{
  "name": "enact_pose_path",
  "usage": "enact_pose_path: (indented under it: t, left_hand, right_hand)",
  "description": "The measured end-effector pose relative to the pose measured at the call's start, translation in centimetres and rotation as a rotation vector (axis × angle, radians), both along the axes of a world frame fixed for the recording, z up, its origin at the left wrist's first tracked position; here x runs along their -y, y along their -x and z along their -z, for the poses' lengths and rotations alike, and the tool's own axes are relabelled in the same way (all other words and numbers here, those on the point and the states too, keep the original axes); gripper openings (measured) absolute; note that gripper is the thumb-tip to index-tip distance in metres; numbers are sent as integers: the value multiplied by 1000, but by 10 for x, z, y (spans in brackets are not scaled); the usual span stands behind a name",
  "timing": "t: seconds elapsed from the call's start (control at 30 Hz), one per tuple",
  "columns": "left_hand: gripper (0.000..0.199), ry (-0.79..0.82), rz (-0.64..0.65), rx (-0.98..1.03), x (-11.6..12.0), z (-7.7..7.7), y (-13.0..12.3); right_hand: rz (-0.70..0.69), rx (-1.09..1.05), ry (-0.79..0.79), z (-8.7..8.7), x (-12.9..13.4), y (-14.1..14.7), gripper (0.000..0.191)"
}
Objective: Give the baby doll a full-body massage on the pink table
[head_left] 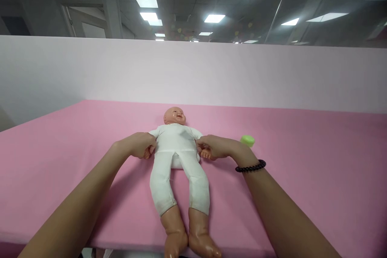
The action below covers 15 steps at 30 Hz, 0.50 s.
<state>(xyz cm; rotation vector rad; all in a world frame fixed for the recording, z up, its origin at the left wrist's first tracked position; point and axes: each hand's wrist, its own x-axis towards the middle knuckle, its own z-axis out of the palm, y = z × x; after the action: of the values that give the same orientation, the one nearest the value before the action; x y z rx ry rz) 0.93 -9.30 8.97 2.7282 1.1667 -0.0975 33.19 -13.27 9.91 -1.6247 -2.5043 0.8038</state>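
A baby doll with a white cloth body and bare plastic head, hands and feet lies face up on the pink tabletop. Its head points away from me and its feet reach the near edge. On the left, my left hand is closed around the doll's arm near the wrist. My right hand grips the doll's other arm, and small plastic fingers show below my own. Both of the doll's arms lie down along its sides. A black beaded bracelet circles my right wrist.
A small light green object lies right of the doll, just beyond my right wrist. Behind the table stands a low white wall with glass above it. A doorway shows at the upper left.
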Motion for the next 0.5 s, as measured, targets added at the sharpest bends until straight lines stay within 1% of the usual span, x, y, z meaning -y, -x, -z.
enact_pose_path:
  t: [0.1,0.23,0.4,0.5]
  left_hand:
    - [24,-29,15,0,2,-2,-1]
    - [21,-19,46,41,1,0,0]
    - [18,-21,50,99,0,4,-2]
    - [16,-10,47,124,2,3,-3]
  right_hand:
    - [-48,50,23,2,1,6,27]
    - [-8,145,39,12,-1,11,29]
    - [42,253,-59,30,-5,11,25]
    - [24,256,-56,31,-7,9,24]
